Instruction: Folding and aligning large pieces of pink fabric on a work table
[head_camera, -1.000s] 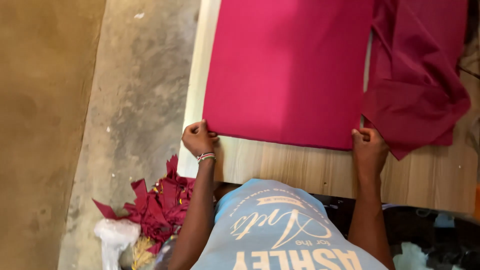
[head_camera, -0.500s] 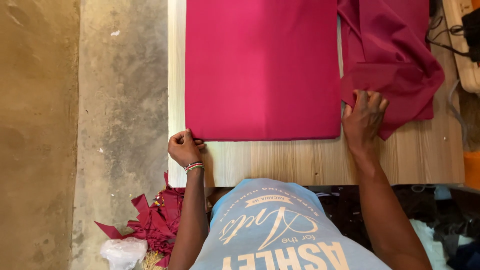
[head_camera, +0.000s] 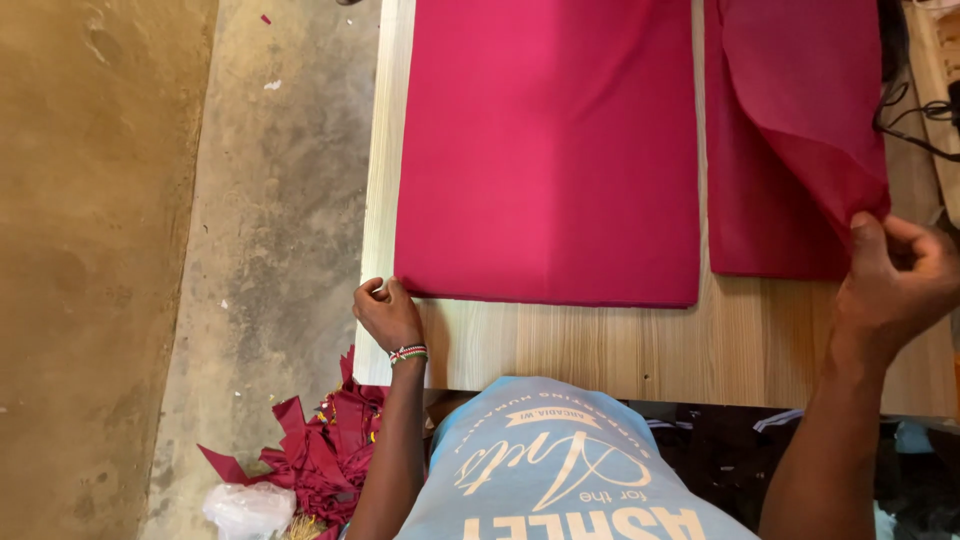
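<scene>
A flat stack of bright pink fabric (head_camera: 550, 150) lies on a light wooden table (head_camera: 620, 345). My left hand (head_camera: 385, 312) rests at the stack's near left corner, fingers curled on the edge of the cloth. To the right lies a darker maroon fabric (head_camera: 770, 180), one layer lifted and folded over. My right hand (head_camera: 895, 280) pinches the lifted maroon corner just above the table's near right side. A beaded bracelet circles my left wrist.
Maroon fabric scraps (head_camera: 320, 450) and a white plastic bag (head_camera: 248, 508) lie on the concrete floor (head_camera: 260, 200) to the left of the table. Black cables (head_camera: 915, 125) run along the table's right edge.
My right hand has moved from the pink stack's near right corner over to the maroon fabric and taken hold of its corner. The left hand stays at the pink corner.
</scene>
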